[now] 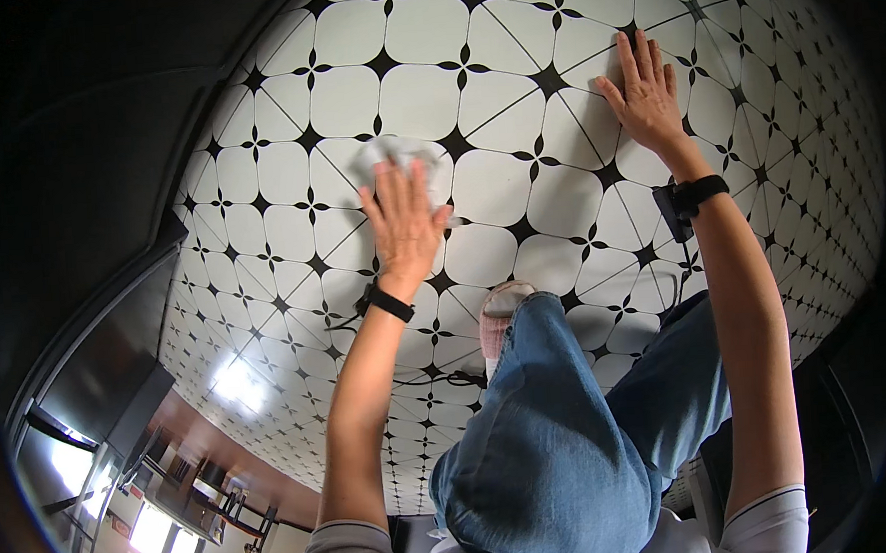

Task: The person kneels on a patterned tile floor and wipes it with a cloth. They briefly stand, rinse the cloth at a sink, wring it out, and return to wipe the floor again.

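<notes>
Under the fingers of my left hand (401, 222) lies a white cloth (387, 146), pressed to the patterned tile floor (490, 193). Both the cloth and the fingertips are blurred. Part of the cloth sticks out past the fingertips and beside the thumb. My right hand (646, 99) rests flat on the floor at the upper right, its fingers spread and nothing in it. Each wrist wears a black strap; the one on the right (681, 202) carries a small black device with a cable.
Dark cabinet fronts (105, 144) run along the left side. My bent knee (548, 421) in jeans and a pink slipper (495, 326) are close below the hands. A black cable (448, 380) trails near the slipper. Chairs and a table (237, 505) stand far off at lower left.
</notes>
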The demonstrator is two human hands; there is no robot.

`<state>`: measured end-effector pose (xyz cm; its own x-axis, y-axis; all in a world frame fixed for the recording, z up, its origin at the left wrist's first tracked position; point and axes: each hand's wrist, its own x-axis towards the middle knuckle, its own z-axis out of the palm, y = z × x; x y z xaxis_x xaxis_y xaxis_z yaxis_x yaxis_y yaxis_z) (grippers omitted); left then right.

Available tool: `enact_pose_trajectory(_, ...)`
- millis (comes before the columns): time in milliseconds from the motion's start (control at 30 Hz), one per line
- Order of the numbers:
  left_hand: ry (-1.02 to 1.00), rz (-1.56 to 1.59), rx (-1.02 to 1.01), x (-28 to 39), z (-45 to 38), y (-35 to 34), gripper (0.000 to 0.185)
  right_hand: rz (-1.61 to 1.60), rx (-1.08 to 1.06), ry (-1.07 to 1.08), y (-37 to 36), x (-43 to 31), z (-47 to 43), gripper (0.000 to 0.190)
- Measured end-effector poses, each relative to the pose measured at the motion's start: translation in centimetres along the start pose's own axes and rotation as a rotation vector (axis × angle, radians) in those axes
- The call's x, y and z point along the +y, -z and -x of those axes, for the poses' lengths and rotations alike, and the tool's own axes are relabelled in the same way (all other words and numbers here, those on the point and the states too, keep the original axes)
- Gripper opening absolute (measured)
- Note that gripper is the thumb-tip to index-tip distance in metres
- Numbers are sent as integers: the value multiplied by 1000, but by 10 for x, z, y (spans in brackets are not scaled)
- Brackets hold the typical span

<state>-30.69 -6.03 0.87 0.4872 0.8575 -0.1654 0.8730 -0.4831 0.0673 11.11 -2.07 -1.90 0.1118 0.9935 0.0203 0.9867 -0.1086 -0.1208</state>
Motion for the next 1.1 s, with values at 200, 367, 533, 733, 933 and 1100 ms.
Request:
enact_pose_trajectory(200, 517, 76, 14, -36, 73, -8, 86, 49, -15, 119, 10, 14, 7, 76)
enact_pose_trajectory(367, 714, 98, 28, -9, 124, -25, 79, 280, -74, 188, 47, 96, 62, 75)
enact_pose_trajectory(533, 889, 111, 61, 21, 108, -38, 77, 195, -401, -403, 64, 175, 197, 86)
enact_pose_trajectory(733, 341, 356, 84, 117, 28, -23, 107, 51, -326, -238, 35, 161, 301, 113)
enact_pose_trajectory(933, -115, 290, -76, 167, -42, 1, 106, -34, -415, -212, 47, 158, 292, 138)
enact_pose_trajectory(1100, -192, 186, -79, 165, -55, 7, 96, -3, -441, -213, 55, 148, 286, 141)
